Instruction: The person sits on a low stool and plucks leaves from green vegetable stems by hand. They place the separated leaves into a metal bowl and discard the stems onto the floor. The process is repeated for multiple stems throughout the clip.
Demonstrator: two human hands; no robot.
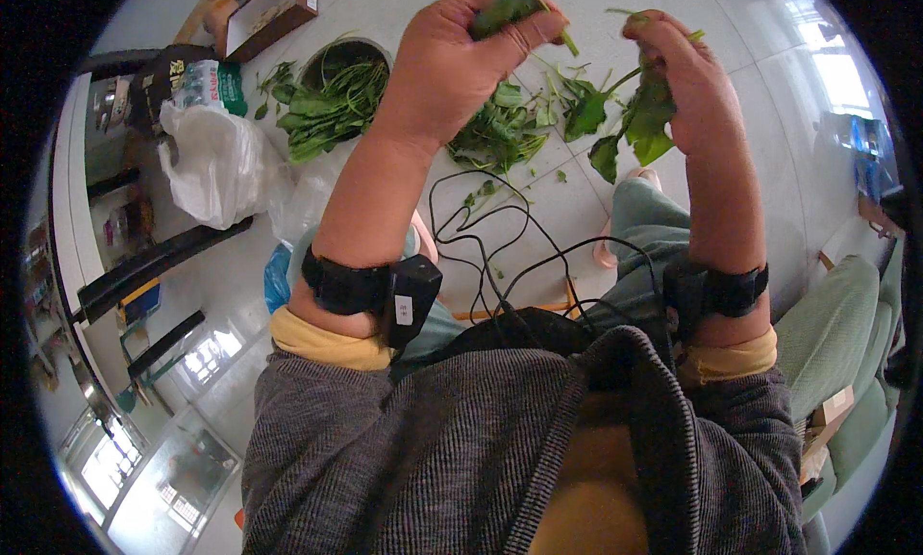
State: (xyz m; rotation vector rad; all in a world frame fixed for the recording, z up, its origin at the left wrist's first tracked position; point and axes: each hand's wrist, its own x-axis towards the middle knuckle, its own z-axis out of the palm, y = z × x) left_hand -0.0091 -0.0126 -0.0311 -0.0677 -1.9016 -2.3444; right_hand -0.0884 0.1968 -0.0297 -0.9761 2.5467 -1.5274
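My left hand (479,46) is raised at the top middle, its fingers closed on a green leaf with a stem (510,10). To its right, my right hand (681,64) grips a leafy green stalk (649,115) whose broad leaves hang down beside the palm. Below and between the hands, a loose pile of leafy greens (501,133) lies on the tiled floor, with scattered leaves and stem bits around it. Left of my left forearm, more long-stemmed greens (332,108) spill over the rim of a dark round container (386,48).
Black cables (479,237) loop over the floor and my lap. At left are a white plastic bag (216,165), packed bottles (202,86) and a glass-and-black shelf unit (159,266). An open box (270,21) stands at upper left, a green padded seat (829,331) at right.
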